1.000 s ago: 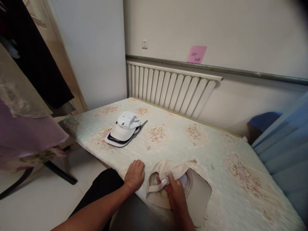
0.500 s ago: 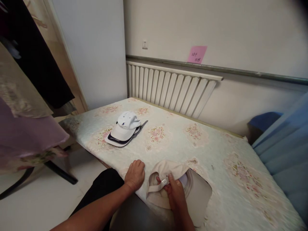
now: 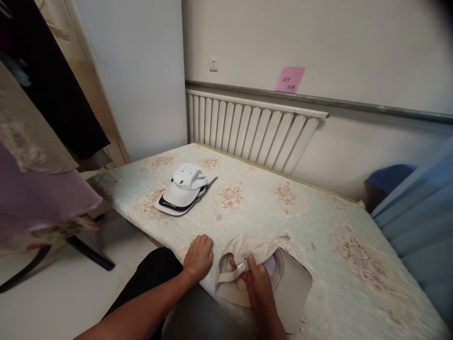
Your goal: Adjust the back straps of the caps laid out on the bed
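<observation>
Cap [image 3: 292, 285], beige: lies unstacked, strap [image 3: 227, 277] pinched by fingers of right hand [image 3: 260, 284]. Other caps [image 3: 181, 191]: already piled on bed [image 3: 256, 212]. Left hand [image 3: 198, 257]: rests bedside, fingers together.

I'm watching the flowered bed [image 3: 256, 212]; stacked caps [image 3: 184, 190] are lying beyond the left hand [image 3: 198, 256], a beige cap [image 3: 290, 281] at the right hand [image 3: 259, 282].
</observation>
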`<move>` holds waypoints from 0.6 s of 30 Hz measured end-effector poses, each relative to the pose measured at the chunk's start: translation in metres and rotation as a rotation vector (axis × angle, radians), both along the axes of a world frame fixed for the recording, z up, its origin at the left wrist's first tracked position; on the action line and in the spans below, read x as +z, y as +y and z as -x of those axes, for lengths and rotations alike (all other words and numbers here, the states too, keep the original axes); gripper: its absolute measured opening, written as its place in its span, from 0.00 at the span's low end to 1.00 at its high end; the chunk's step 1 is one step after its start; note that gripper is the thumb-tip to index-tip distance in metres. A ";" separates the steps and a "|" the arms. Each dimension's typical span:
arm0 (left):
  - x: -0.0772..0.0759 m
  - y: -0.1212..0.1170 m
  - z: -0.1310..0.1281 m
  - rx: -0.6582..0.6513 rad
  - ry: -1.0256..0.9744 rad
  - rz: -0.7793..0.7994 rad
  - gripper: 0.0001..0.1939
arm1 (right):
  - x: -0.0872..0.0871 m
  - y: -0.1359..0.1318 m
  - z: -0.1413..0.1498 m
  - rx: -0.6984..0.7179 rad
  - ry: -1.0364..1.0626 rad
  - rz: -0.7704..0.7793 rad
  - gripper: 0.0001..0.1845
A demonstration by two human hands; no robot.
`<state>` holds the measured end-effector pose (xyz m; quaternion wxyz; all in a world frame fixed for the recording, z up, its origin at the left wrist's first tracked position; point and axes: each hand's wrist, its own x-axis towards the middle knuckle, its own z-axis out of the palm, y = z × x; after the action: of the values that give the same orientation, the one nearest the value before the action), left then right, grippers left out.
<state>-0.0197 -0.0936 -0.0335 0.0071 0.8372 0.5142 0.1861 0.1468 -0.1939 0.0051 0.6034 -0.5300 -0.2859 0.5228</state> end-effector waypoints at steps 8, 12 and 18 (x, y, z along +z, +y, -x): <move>0.000 -0.001 0.000 0.002 0.002 -0.003 0.07 | -0.001 0.000 -0.001 0.008 -0.005 -0.004 0.27; 0.000 0.000 0.000 0.001 0.005 0.004 0.07 | -0.003 0.001 -0.001 0.003 -0.040 0.004 0.30; -0.001 -0.001 0.000 0.001 0.000 -0.006 0.07 | -0.004 0.000 0.000 -0.002 0.001 -0.003 0.26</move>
<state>-0.0195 -0.0941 -0.0345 0.0045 0.8369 0.5142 0.1875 0.1467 -0.1939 0.0013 0.6047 -0.5293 -0.2859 0.5220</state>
